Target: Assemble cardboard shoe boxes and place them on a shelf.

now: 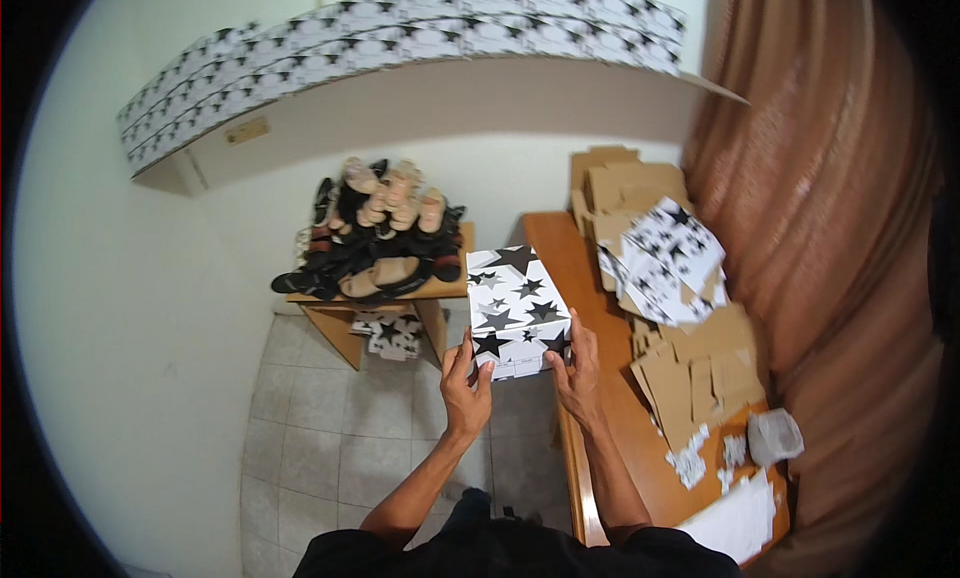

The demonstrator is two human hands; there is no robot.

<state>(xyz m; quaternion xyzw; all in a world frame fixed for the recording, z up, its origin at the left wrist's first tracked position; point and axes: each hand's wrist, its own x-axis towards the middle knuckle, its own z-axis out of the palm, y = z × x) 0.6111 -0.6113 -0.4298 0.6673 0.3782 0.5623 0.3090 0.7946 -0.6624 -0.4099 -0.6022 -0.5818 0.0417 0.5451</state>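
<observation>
Head | fingers holding star-patterned box | front label: print unreadable

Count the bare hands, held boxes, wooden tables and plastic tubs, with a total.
Hands: 2, left hand and right hand
Held star-patterned box: 1
Wooden tables: 2, long table and shoe table
Plastic tub: 1
Total: 6

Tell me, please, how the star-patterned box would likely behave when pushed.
The star-patterned box is probably fairly stiff, its edges crisp between the left hand and right hand. Flat faces should keep it from rolling. Weight is uncertain: its contents don't show.
</observation>
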